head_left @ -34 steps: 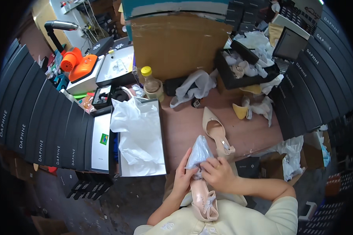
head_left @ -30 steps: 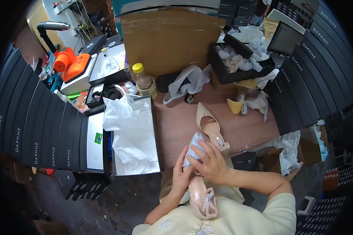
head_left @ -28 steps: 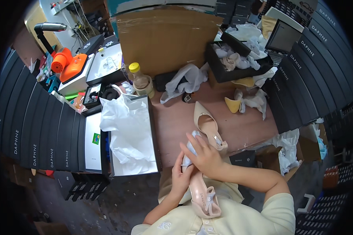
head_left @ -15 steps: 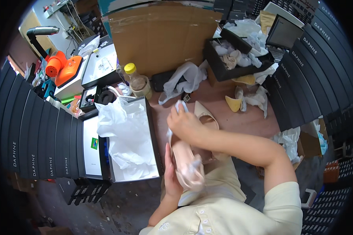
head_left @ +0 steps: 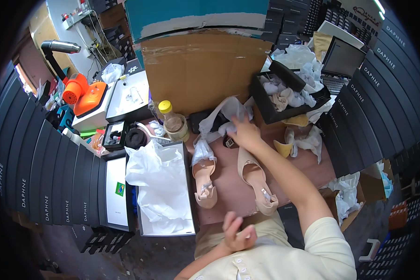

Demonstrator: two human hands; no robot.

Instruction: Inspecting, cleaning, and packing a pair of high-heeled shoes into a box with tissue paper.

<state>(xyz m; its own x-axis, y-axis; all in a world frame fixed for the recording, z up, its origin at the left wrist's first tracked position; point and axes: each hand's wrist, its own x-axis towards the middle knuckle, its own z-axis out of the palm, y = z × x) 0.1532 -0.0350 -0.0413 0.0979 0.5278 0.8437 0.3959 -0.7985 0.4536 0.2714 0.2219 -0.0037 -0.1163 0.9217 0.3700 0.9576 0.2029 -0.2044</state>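
Right hand [head_left: 245, 134] was stretched far forward, fingers closed on crumpled white tissue paper [head_left: 225, 116]. Left hand [head_left: 235, 232] sat back near the body, loosely curled and gripping nothing.

Landmark: right shoe [head_left: 256, 179], beige heel.
- Right hand was just beyond its toe; left hand was past its heel end, well apart from the paper.
- 2nd shoe [head_left: 204, 179], tissue-stuffed, lay left of it, roughly parallel, long axes running away from the body.
- Open box [head_left: 165, 191] with white wrap lay further left.

The two shoes [head_left: 205, 179] were beige, the tissue paper [head_left: 224, 114] white, the table [head_left: 228, 186] reddish brown, the bottle cap [head_left: 165, 106] yellow.
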